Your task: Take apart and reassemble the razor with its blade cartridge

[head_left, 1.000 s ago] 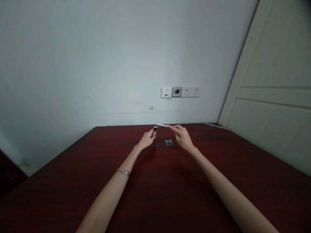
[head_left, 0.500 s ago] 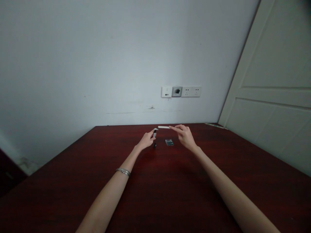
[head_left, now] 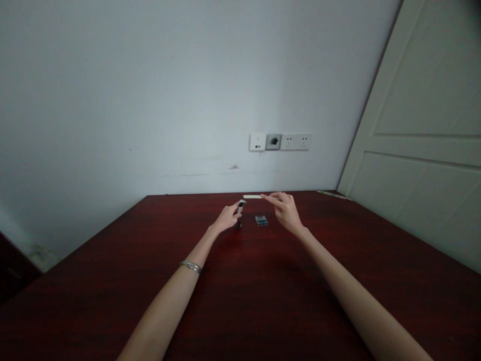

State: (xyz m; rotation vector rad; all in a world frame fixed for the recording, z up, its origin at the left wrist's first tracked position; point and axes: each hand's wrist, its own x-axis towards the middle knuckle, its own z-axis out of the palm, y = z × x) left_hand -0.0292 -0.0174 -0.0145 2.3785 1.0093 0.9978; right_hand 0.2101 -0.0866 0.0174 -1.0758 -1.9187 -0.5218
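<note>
My left hand (head_left: pixel 226 218) is closed round a small silver and black object (head_left: pixel 240 205) that stands up out of its fingers, far out over the dark red table (head_left: pixel 263 291). My right hand (head_left: pixel 286 210) pinches one end of a thin white stick (head_left: pixel 252 196), which points left, level, toward the top of that object. A small black piece (head_left: pixel 239 225) lies on the table just right of the left hand. A little blue and clear packet (head_left: pixel 261 220) lies between the two hands. A silver bracelet (head_left: pixel 190 266) is on my left wrist.
A pale wall rises behind the table's far edge, with a row of sockets (head_left: pixel 280 142) above the hands. A white door (head_left: pixel 424 140) stands at the right. A thin light strip (head_left: pixel 333 194) lies at the table's far right corner.
The white stick in my right hand has levelled out and edged slightly left. My left hand has barely shifted.
</note>
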